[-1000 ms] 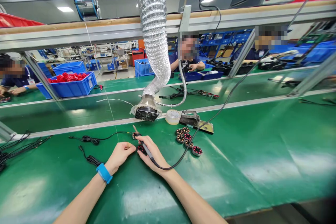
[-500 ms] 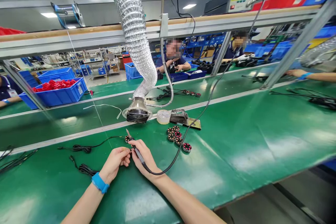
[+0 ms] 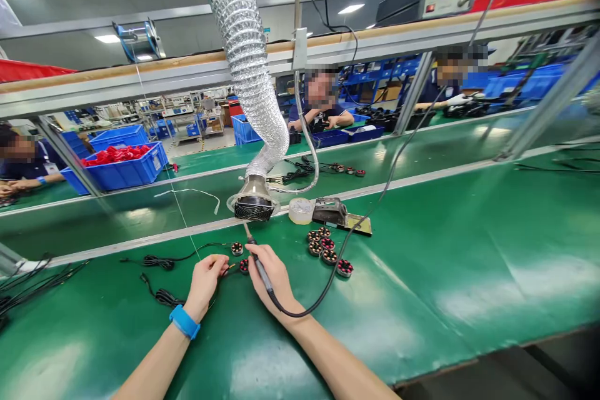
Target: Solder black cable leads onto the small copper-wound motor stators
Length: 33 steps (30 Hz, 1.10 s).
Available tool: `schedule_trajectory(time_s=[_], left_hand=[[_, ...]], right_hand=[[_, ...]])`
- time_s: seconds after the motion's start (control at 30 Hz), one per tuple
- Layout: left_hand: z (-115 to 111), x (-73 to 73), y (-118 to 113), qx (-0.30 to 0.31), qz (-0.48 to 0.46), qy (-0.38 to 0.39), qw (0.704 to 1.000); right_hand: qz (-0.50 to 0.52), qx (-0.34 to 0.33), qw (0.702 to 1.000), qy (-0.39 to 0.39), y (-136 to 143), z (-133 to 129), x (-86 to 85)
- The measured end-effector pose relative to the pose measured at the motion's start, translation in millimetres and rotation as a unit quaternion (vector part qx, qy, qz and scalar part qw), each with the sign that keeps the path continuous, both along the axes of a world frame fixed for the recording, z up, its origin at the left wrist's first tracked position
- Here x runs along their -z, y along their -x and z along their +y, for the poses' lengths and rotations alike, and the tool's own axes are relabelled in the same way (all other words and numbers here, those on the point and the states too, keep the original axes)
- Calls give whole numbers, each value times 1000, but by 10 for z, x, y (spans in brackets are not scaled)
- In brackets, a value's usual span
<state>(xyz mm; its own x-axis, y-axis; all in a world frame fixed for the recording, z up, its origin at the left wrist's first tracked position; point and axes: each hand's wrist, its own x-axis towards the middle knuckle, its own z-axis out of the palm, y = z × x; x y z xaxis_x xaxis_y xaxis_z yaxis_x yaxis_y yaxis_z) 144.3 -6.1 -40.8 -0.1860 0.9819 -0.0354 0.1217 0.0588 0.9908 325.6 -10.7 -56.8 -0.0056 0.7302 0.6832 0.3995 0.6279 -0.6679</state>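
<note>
My left hand (image 3: 206, 284) is closed in a pinch on the end of a thin black cable (image 3: 230, 267), whose orange-coloured wire tip points right. Just beyond that tip lies a small round motor-coil-like part with red segments (image 3: 244, 265), close to my right fingers. My right hand (image 3: 272, 278) grips a soldering iron (image 3: 264, 273) like a pen, its tip up and away from the parts. Another round part (image 3: 237, 249), joined to a coiled black cable (image 3: 157, 261), lies farther back. A second coiled cable (image 3: 166, 297) is beside my left wrist.
Several round parts (image 3: 328, 244) lie to the right. Behind them are a soldering-iron stand (image 3: 330, 211) and a tape roll (image 3: 300, 211). A fume duct (image 3: 255, 194) hangs ahead, and solder wire (image 3: 180, 209) runs down at left. Co-workers sit across the bench (image 3: 422, 287).
My hands have drawn slightly apart, uncovering the red-segmented part between them. The soldering iron's tip has moved right, away from the rear round part. The view has shifted a little.
</note>
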Motion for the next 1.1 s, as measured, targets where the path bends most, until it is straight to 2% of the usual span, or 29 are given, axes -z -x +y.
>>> schedule_trajectory(time_s=[0.13,0.2,0.27,0.33,0.4,0.53,0.6,0.8,0.9,1.1], left_hand=[[-11,-91,96,-75,98,-77,989],[-39,-166,75,-62,157,-90,982],[-72,-239,0,-8,247,-103,963],[-93,-294,-109,64,358,-111,925],[-84,-329,-223,120,468,-108,869],[55,-372,-353,178,606,-99,769],[170,-390,-338,196,629,-101,745],[477,-434,-127,243,656,-67,712],[523,-436,-69,283,659,-65,694],[487,-410,-43,309,663,-88,676]], right_hand=[[15,41,998,-52,-62,14,-86],[14,67,994,-89,-87,25,-98],[14,90,989,-114,-114,41,-93],[21,104,987,-123,-146,60,-81],[32,112,986,-124,-177,81,-69],[27,124,982,-141,-211,117,-68],[16,129,980,-153,-210,131,-80],[-3,139,974,-178,-174,184,-106],[-17,134,974,-183,-156,207,-97],[-29,105,974,-197,-156,180,-82]])
